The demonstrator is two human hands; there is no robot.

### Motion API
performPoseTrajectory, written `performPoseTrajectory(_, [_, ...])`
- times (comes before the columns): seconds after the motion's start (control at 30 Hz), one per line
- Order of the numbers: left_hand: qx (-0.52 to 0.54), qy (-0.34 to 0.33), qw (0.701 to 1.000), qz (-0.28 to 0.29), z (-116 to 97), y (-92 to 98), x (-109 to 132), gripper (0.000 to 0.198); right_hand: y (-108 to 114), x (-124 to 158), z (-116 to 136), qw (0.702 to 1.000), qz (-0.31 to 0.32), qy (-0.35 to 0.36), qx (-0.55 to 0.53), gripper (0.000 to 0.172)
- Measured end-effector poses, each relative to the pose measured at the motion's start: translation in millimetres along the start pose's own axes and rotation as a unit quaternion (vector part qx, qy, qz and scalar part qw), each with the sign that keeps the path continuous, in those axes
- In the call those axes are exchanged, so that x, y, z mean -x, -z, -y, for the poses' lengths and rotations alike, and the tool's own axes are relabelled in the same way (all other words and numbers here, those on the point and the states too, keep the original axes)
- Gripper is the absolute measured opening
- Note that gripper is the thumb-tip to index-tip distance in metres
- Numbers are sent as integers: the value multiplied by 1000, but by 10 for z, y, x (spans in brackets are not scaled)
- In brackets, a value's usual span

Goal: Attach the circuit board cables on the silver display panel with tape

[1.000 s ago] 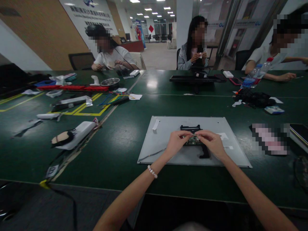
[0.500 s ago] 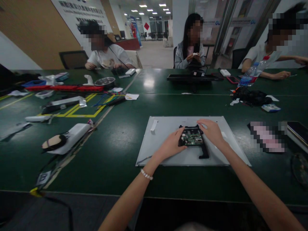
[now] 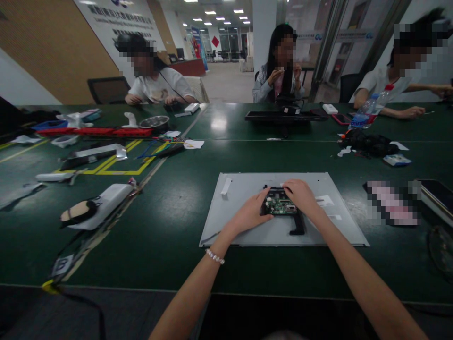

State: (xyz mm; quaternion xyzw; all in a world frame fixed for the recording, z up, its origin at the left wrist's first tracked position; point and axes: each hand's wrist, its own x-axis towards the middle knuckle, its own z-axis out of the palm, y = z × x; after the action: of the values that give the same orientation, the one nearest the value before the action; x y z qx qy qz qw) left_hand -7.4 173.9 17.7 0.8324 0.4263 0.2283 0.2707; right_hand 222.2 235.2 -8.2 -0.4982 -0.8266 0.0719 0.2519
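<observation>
A grey metal panel [image 3: 244,222] lies flat on the dark green table in front of me. On its middle sits a small green circuit board [image 3: 278,205] in a black frame, with a black bracket [image 3: 298,227] running toward me. My left hand [image 3: 249,214] grips the board's left edge, fingers curled. My right hand [image 3: 299,197] holds the board's far right corner, fingers bent over it. A bead bracelet [image 3: 214,257] is on my left wrist.
Three people sit across the table. A black monitor [image 3: 283,117] lies flat at the far middle, a water bottle [image 3: 368,111] and a black bundle [image 3: 368,143] at the right. Tools, cables, a metal bowl [image 3: 154,122] and a white device [image 3: 106,200] cover the left side.
Both hands had been pinched together over the board a second ago. They moved apart to its left and right edges, uncovering it. The right hand has since slid slightly nearer.
</observation>
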Motion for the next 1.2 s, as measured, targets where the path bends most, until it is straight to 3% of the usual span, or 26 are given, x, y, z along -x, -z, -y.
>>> performPoseTrajectory(0.4, [-36, -13, 999, -4, -42, 37, 2, 92, -52, 79, -54, 997, -28, -12, -74, 31])
performPoseTrajectory(0.5, [-67, -4, 997, -25, -14, 125, 4, 81, -57, 88, -59, 995, -42, -16, -86, 32])
performPoseTrajectory(0.63, [-154, 64, 978, -127, 109, 342, 40, 52, -68, 93, -66, 994, -54, -19, -98, 30])
performPoseTrajectory(0.73, [-218, 119, 951, -182, 256, 505, 106, 51, -63, 96, -62, 992, -62, -22, -104, 29])
performPoseTrajectory(0.97, [-258, 184, 932, -178, 540, 636, 215, 54, 3, 115, 8, 990, -80, -24, -113, 29])
performPoseTrajectory(1.2, [-304, 276, 896, -169, 577, 665, 256, 37, 46, 149, 94, 990, -84, -13, -112, 30])
